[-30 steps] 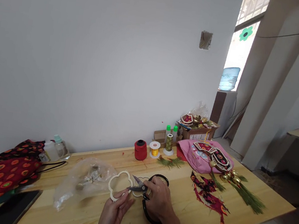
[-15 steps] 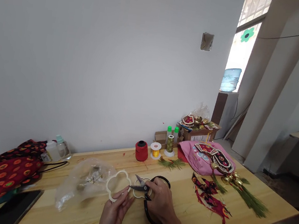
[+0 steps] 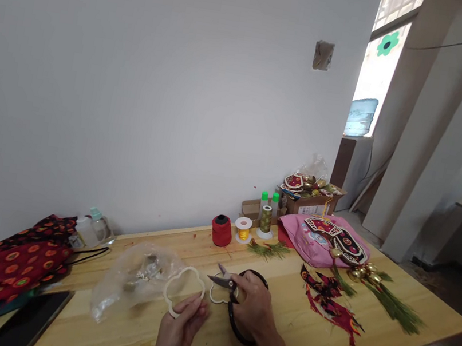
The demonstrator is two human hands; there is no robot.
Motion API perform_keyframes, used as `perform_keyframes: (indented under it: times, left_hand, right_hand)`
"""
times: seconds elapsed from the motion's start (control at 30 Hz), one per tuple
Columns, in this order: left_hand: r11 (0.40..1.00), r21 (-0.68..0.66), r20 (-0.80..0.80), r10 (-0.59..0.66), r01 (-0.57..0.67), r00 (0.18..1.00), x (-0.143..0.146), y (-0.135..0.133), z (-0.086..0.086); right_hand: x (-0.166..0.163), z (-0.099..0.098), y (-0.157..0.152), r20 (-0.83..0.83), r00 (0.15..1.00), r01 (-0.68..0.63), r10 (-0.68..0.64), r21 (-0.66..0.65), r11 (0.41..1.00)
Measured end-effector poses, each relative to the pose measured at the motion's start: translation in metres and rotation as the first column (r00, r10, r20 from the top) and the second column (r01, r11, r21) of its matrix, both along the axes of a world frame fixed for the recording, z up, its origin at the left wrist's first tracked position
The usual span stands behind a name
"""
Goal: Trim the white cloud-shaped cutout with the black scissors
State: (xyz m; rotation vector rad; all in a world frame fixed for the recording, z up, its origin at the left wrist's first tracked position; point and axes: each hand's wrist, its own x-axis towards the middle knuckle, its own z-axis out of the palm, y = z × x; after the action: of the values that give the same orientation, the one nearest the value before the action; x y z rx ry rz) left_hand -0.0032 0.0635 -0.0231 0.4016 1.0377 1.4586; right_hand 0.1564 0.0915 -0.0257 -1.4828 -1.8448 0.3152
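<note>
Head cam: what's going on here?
A person sits at a wooden table. The left hand holds a white flower-shaped ring by its near edge. The right hand grips black scissors, blades open and pointing at the ring without touching it. A second white ring lies under the scissors. A clear plastic bag lies just left.

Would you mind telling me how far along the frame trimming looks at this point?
Done: one frame lies on the table. In hand: the left hand holds a second frame, and the right hand holds open scissors beside it. Left: the blades are not on that frame yet.
</note>
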Motion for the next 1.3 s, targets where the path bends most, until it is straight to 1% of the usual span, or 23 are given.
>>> perform_keyframes:
  times: [0.07, 0.17, 0.3, 0.5, 0.57, 0.7, 0.77, 0.83, 0.9, 0.97, 1.03, 1.1, 1.2, 1.27, 1.3]
  left_hand:
    - [1.0, 0.004, 0.019, 0.018, -0.018, 1.0, -0.001, 0.003, 0.0]
    - [0.999, 0.034, 0.028, 0.017, -0.018, 0.999, 0.001, 0.004, 0.001]
    - [0.997, 0.071, -0.013, -0.019, 0.02, 1.0, 0.003, 0.001, 0.003]
    - [1.0, 0.01, -0.081, -0.008, 0.009, 0.997, 0.003, 0.006, 0.006]
    - [1.0, 0.002, -0.085, -0.003, 0.003, 0.996, 0.005, 0.005, 0.005]
    - [0.999, -0.003, -0.143, -0.033, 0.033, 0.989, 0.006, -0.005, 0.001]
    - [1.0, -0.014, -0.134, -0.008, 0.006, 0.991, 0.005, -0.009, 0.0]
    - [0.999, -0.013, -0.091, 0.04, -0.041, 0.995, 0.002, -0.01, 0.0]
    - [0.998, 0.01, -0.069, 0.057, -0.056, 0.996, 0.001, -0.008, 0.001]
    - [0.998, 0.032, -0.072, 0.061, -0.059, 0.996, 0.0, -0.004, 0.003]
    - [0.997, 0.035, -0.078, 0.067, -0.065, 0.995, 0.001, -0.001, 0.003]
    - [0.997, 0.031, -0.078, 0.067, -0.065, 0.995, 0.002, 0.001, 0.004]
    - [0.998, 0.024, -0.083, 0.052, -0.05, 0.995, 0.002, 0.001, 0.004]
    - [0.999, 0.017, -0.101, 0.044, -0.042, 0.994, 0.002, 0.0, 0.003]
    - [0.999, 0.017, -0.12, 0.031, -0.029, 0.992, 0.002, -0.002, 0.003]
  right_hand:
    - [-0.004, 0.0, -0.003, 0.038, 0.996, -0.086, 0.085, 0.029, 0.996]
    - [-0.007, 0.0, -0.004, 0.09, 0.987, -0.132, 0.129, 0.028, 0.991]
    - [-0.007, 0.0, -0.003, 0.097, 0.988, -0.122, 0.12, 0.005, 0.993]
    - [-0.008, 0.001, -0.004, 0.11, 0.99, -0.085, 0.088, -0.024, 0.996]
    - [-0.007, 0.001, -0.003, 0.105, 0.993, -0.046, 0.05, -0.038, 0.998]
    - [0.002, 0.001, 0.005, 0.062, 0.989, 0.14, -0.135, -0.084, 0.987]
    - [0.004, 0.002, 0.006, 0.047, 0.985, 0.171, -0.168, -0.088, 0.981]
    - [0.004, 0.002, 0.005, 0.037, 0.993, 0.114, -0.112, -0.062, 0.992]
    - [0.002, 0.001, 0.002, 0.046, 0.999, 0.008, -0.007, -0.021, 1.0]
    - [-0.001, 0.0, 0.0, 0.074, 0.993, -0.098, 0.097, 0.004, 0.995]
    - [-0.003, -0.002, -0.001, 0.104, 0.982, -0.16, 0.159, 0.003, 0.987]
    - [-0.004, -0.002, -0.001, 0.121, 0.976, -0.179, 0.178, -0.008, 0.984]
    - [-0.004, -0.002, 0.0, 0.125, 0.978, -0.163, 0.165, -0.031, 0.986]
    - [-0.002, -0.001, 0.001, 0.1, 0.987, -0.122, 0.127, -0.049, 0.991]
    - [-0.001, 0.0, 0.002, 0.081, 0.993, -0.08, 0.084, -0.058, 0.995]
